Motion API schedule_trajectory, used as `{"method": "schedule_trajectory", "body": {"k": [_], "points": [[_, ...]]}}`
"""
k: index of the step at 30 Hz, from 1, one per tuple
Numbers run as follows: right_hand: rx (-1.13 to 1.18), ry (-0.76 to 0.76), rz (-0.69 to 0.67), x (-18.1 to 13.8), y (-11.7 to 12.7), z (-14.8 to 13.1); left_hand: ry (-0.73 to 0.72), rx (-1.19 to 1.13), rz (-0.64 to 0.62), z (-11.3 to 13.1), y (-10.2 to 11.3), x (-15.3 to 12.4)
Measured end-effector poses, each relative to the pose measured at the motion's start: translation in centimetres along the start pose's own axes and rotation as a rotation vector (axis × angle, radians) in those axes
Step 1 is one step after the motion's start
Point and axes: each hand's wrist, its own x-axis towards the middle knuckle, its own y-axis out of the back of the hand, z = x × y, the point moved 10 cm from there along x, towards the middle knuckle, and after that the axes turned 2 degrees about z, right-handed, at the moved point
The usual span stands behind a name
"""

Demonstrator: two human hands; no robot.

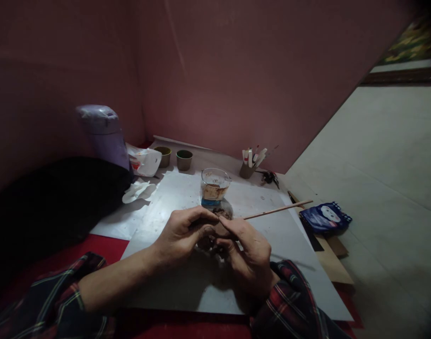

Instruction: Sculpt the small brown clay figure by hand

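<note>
My left hand [189, 230] is closed, its thumb and fingers pressed on a brown piece of clay [220, 230]. From the other side my right hand [248, 249] grips the same piece, fingers bent round it. A thin wooden stick [279, 209] juts out to the right from behind my right hand; its near end is hidden, and I cannot tell whether the fingers hold it. Just beyond the hands lies a darker brown lump [223, 213], partly covered by them. Behind it stands a clear glass bowl [215, 183] with brown smears and a bluish base.
White sheets [180, 287] cover the red-clothed table. Two small pots [184, 160] and a pen cup [248, 169] stand at the back. On the left are a purple flask [107, 141], crumpled tissue [139, 190] and a black cloth [56, 202]. A blue packet [326, 218] lies right.
</note>
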Motion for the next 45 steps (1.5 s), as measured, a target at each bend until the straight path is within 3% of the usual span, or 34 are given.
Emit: {"method": "schedule_trajectory", "body": {"k": [10,22,28,34,45], "points": [[-0.035,-0.07,-0.023,-0.1,-0.6,0.9,0.135,-0.003,-0.016,-1.8,-0.1,0.4],[-0.03,0.056,-0.07,-0.4,-1.0,-0.2,0.194,-0.06,-0.005,-1.8,-0.2,0.4],[-0.029,0.054,-0.06,-0.6,-0.9,-0.1,0.118,0.02,-0.061,-1.0,-0.6,0.4],[0.033,0.004,-0.033,-0.4,-0.6,-0.1,0.016,0.06,-0.02,-0.2,-0.3,0.4],[0.108,-0.057,0.054,-0.3,0.0,0.1,0.015,-0.008,-0.037,-0.1,-0.3,0.1]]}}
